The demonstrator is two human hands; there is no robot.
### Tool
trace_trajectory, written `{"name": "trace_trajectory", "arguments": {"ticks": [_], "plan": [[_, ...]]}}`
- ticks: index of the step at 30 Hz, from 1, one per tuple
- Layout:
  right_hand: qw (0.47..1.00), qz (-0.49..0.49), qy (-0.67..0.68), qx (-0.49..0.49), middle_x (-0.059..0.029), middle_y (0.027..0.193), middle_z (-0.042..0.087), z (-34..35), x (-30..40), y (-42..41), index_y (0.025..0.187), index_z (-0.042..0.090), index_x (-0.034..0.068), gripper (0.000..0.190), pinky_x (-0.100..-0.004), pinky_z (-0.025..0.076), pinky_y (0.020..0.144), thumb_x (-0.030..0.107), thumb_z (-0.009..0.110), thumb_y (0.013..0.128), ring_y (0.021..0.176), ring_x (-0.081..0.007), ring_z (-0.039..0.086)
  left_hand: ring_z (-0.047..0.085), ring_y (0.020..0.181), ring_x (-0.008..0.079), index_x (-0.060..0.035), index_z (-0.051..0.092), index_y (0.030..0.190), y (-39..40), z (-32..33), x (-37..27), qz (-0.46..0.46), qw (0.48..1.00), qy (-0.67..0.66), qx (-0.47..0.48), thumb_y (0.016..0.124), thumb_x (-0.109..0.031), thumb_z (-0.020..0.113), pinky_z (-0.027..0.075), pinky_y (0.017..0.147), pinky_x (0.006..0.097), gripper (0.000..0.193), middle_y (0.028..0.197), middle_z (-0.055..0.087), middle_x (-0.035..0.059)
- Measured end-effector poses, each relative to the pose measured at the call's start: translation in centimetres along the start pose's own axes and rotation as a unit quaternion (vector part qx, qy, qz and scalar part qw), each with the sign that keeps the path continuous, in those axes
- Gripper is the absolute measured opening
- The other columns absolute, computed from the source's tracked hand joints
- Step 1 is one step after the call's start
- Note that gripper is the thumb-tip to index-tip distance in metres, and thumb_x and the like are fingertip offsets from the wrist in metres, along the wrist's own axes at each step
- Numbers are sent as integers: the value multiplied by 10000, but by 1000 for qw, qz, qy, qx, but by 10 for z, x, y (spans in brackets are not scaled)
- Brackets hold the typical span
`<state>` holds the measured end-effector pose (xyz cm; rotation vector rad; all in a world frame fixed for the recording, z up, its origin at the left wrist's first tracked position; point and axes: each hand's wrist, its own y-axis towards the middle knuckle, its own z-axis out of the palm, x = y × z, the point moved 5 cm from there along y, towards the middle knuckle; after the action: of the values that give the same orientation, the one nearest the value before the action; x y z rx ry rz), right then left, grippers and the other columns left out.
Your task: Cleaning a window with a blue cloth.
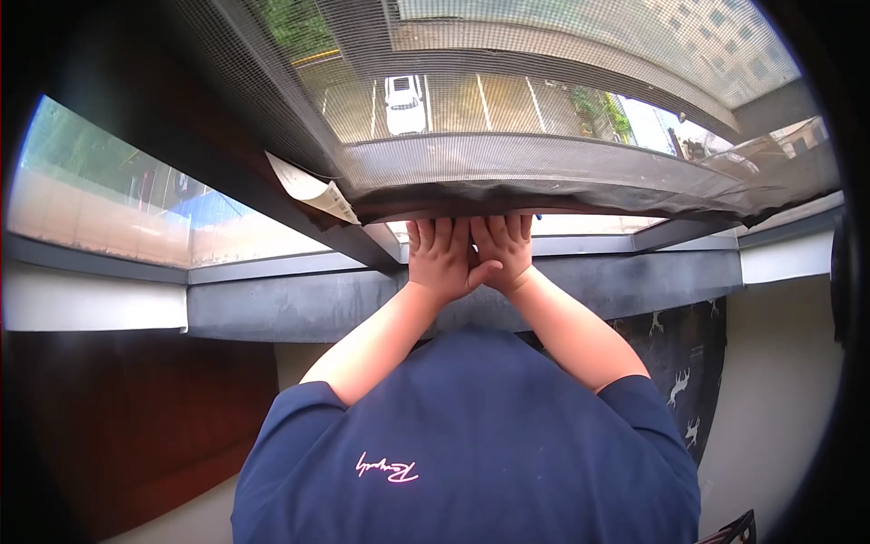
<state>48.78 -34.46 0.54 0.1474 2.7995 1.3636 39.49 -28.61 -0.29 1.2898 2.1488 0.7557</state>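
A grey window screen (pixel 489 160) hangs in front of me, its mesh rippled along a loose dark lower edge (pixel 476 200). Side by side, my left hand (pixel 440 257) and my right hand (pixel 506 253) reach up to that edge, backs towards me. The fingertips of both pass out of sight behind it, so any grip there is hidden. My left thumb lies across the base of my right hand. Just right of my right fingers, a tiny blue bit (pixel 539 217) shows under the edge; what it is cannot be made out.
A grey sill (pixel 299 302) runs below my hands. Left of the screen stands a dark window post (pixel 333 228), with a curled printed paper (pixel 309 187) beside it. A dark patterned cloth (pixel 680 387) hangs lower right. Outside, far below, a white car (pixel 405 109) is parked.
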Motion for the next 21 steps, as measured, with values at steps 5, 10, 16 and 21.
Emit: {"name": "trace_trajectory", "arguments": {"ticks": [5, 10, 16, 21], "plan": [[998, 28, -35, 47, -74, 1521, 245, 32, 6, -42, 1337, 486, 233, 577, -545, 120, 1134, 388, 608, 795, 1417, -373, 150, -98, 1443, 390, -47, 388, 1429, -28, 16, 10, 13, 999, 22, 47, 805, -789, 361, -96, 1132, 532, 970, 1567, 90, 193], [994, -56, -90, 12, -8, 1557, 219, 36, 0, -35, 1396, 446, 218, 578, -477, 38, 1170, 340, 553, 841, 1456, -329, 65, -153, 1437, 375, -78, 349, 1456, -31, 18, 14, 28, 997, 58, 30, 830, -761, 358, -113, 1133, 525, 926, 1579, -1, 174], [995, -81, -56, 14, -83, 1495, 321, 21, 4, -18, 1352, 465, 141, 581, -528, 152, 1140, 304, 607, 813, 1363, -369, 295, -176, 1432, 371, -70, 218, 1502, -19, 3, 9, 21, 999, 40, 8, 847, -745, 347, -117, 1133, 522, 949, 1584, -60, 150], [999, -38, -24, 1, -8, 1451, 402, 21, 1, -28, 1319, 528, 192, 507, -468, 182, 1134, 268, 577, 821, 1361, -293, 310, -101, 1439, 413, -67, 287, 1479, -48, 8, -1, -14, 993, -1, 121, 871, -667, 407, -66, 1142, 522, 863, 1578, 19, 188]]}}
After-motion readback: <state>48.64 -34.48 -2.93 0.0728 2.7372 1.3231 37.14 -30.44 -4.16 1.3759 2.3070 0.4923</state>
